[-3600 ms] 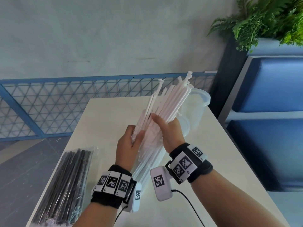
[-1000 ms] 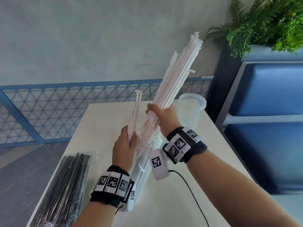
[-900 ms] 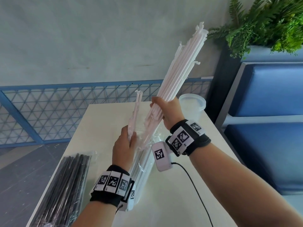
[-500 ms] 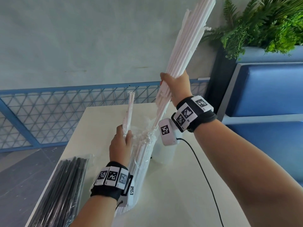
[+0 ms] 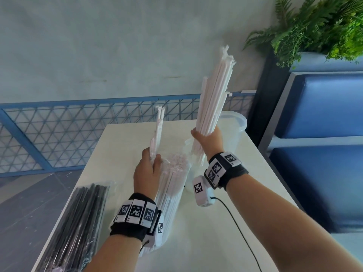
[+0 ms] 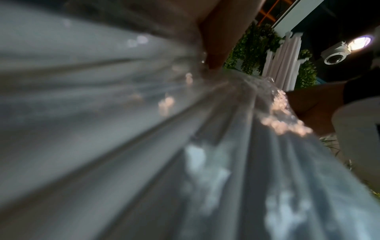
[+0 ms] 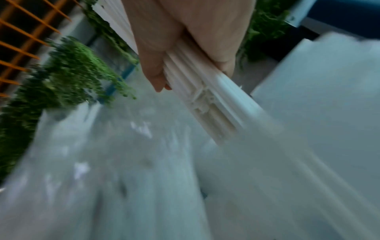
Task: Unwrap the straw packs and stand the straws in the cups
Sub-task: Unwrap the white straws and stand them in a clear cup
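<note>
My right hand (image 5: 209, 141) grips a thick bundle of white wrapped straws (image 5: 215, 89) and holds it upright above the table, free of the pack. In the right wrist view my fingers (image 7: 156, 76) curl round the same bundle (image 7: 205, 105). My left hand (image 5: 146, 173) grips the open clear straw pack (image 5: 172, 185) near its mouth, pinning two white straws (image 5: 159, 124) that stick up from it. More white straws remain inside the pack. A clear plastic cup (image 5: 234, 130) stands just behind and to the right of my right hand.
A sealed pack of black straws (image 5: 78, 222) lies at the left edge of the white table (image 5: 216, 232). A blue mesh fence (image 5: 59, 134) runs behind the table. Blue benches (image 5: 324, 114) and a fern planter (image 5: 324, 26) stand on the right.
My right hand first pulled the bundle up and out of the pack, then over the last half second brought it down near the cup. My left hand kept hold of the pack.
</note>
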Available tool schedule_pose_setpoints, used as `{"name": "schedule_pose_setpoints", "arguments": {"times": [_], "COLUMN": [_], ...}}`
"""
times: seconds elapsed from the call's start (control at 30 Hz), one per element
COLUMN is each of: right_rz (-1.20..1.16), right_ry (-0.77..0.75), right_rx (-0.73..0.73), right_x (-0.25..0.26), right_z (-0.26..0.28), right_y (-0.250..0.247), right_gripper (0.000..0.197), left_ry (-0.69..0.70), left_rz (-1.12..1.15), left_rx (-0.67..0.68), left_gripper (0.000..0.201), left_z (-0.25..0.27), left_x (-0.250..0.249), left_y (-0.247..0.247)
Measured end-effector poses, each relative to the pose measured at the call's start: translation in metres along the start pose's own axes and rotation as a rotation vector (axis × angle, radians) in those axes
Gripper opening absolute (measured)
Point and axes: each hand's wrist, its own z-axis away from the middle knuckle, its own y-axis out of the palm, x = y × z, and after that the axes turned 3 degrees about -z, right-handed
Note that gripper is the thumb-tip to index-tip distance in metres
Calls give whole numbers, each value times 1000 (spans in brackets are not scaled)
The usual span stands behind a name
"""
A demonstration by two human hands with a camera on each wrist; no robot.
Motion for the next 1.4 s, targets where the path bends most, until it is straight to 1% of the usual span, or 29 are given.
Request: {"name": "schedule_pose_setpoints", "arguments": {"times": [0.07, 0.17, 0.23, 0.33, 0.5, 0.57, 0.6, 0.67, 0.73, 0.77, 0.8, 0.83, 0.9, 0.93, 1.0, 1.1, 1.13, 1.2, 1.23, 1.27, 1.33, 1.37, 1.4], "right_rz": [-1, 1, -7, -6, 17, 44, 90, 221, 254, 244, 225, 198, 167, 175, 183, 92, 79, 87, 91, 95, 118, 138, 159], "right_ry": [30, 70, 83, 34, -22, -107, -182, -383, -559, -617, -655, -666, -632, -604, -496, -255, -208, -169, -164, -157, -147, -148, -142], "right_rx": [-5, -10, -5, 0, -22, -41, -77, -208, -307, -311, -280, -220, -88, -43, 68, 315, 360, 368, 361, 369, 405, 427, 444], "right_x": [-14, -25, -28, -31, -29, -23, -21, -16, -12, -11, -12, -15, -26, -32, -45, -47, -46, -45, -46, -46, -48, -49, -51], "right_z": [4, 5, 5, 5, 8, 12, 14, 23, 39, 50, 60, 71, 91, 98, 112, 126, 126, 125, 122, 121, 119, 120, 121], "right_y": [1, 0, -1, -1, -1, 0, 0, 0, 0, 0, 1, 1, 5, 6, 10, 13, 14, 15, 16, 18, 23, 25, 27], "right_gripper": [40, 45, 40, 32, 35, 40, 43, 47, 44, 40, 36, 32, 32, 37, 58, 102, 112, 121, 121, 121, 119, 120, 121], "left_ry": [5, 19, 19, 11, 14, 18, 21, 28, 17, 5, -12, -30, -54, -52, -28, -13, -17, -40, -50, -51, -63, -81, -96], "left_rz": [4, -5, -2, 14, 29, 33, 38, 60, 104, 127, 147, 170, 229, 260, 323, 448, 501, 606, 642, 658, 662, 667, 679], "left_rx": [6, 4, 2, 8, 10, 9, 10, 11, 13, 10, 5, -1, -16, -24, -41, -25, 1, 66, 112, 167, 264, 286, 297], "left_gripper": [25, 27, 28, 28, 28, 28, 27, 24, 22, 21, 20, 19, 18, 17, 14, 6, 5, 9, 14, 24, 59, 75, 86], "left_z": [0, -1, 0, 1, 3, 3, 4, 5, 7, 8, 9, 10, 12, 14, 21, 29, 31, 34, 34, 35, 35, 35, 35], "left_x": [1, 2, 3, 3, 0, 0, 0, 1, 4, 5, 6, 6, 2, -1, -10, -18, -17, -10, -7, -3, 2, 4, 5], "left_y": [1, 1, 1, 1, -2, -4, -5, -8, -12, -15, -18, -21, -27, -30, -36, -42, -44, -46, -48, -51, -55, -57, -58]}}
